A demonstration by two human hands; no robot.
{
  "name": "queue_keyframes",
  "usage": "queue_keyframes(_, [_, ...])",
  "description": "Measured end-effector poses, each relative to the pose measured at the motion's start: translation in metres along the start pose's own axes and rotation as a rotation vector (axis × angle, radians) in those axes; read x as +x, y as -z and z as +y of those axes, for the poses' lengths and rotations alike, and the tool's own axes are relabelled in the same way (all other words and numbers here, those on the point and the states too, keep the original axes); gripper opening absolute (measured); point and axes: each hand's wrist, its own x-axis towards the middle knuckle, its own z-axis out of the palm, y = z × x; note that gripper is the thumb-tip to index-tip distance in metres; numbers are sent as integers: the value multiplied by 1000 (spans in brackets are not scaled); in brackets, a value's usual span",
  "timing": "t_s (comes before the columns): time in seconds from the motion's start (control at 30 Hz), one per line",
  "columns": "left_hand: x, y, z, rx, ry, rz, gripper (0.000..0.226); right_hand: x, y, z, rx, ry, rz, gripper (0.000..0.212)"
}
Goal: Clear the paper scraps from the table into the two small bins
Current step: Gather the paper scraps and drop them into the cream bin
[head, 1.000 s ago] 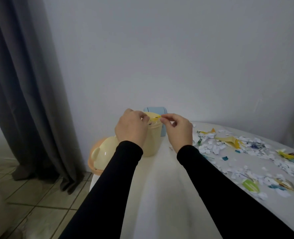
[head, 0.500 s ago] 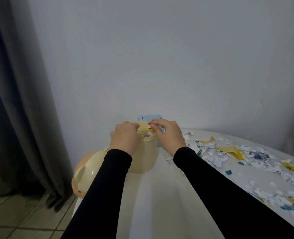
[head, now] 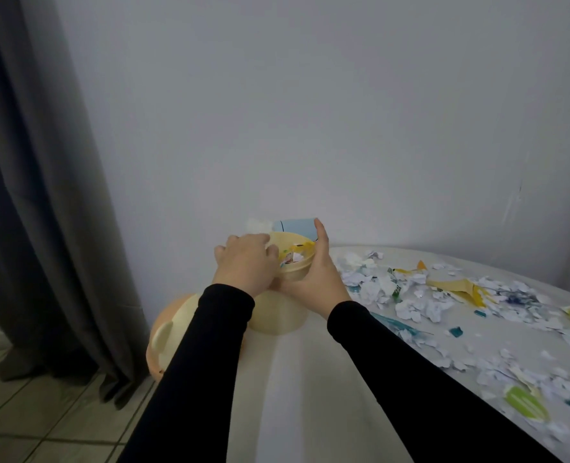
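Observation:
A cream bin (head: 282, 315) stands at the table's left end, its open top stuffed with scraps and a yellow scrap (head: 305, 246) lying on the rim. My left hand (head: 245, 267) lies over the bin's left rim with its fingertips curled into the opening; whether it holds anything is hidden. My right hand (head: 315, 279) wraps around the bin's upper right side, thumb pointing up. A light blue bin (head: 295, 227) stands right behind, partly hidden. Paper scraps (head: 417, 305), white, yellow, green and teal, cover the table's right half.
The cream bin's eared lid (head: 171, 332) hangs open off the left side, over an orange part (head: 153, 357). A grey curtain (head: 43, 195) hangs at the left above a tiled floor (head: 26, 412). The wall stands close behind the white table (head: 293, 396).
The yellow scrap held between both hands has gone into the cream bin. My right hand dropped from the rim and took hold of the bin's side, and my left hand pressed over the opening.

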Motion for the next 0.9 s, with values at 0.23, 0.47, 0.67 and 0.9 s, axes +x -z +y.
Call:
queue_keyframes(0.23, [1,-14,17,-53,-87,-138,51,-8,4,6,16,24,20,124])
queue_keyframes(0.47, [28,5,37,176,-81,-353,31,-10,6,5,34,-10,10,137])
queue_keyframes(0.67, [43,-9,37,340,51,-554,45,-12,4,6,45,-22,29,140])
queue_keyframes(0.9, [31,13,28,119,26,-282,32,-8,7,4,42,-92,-33,143])
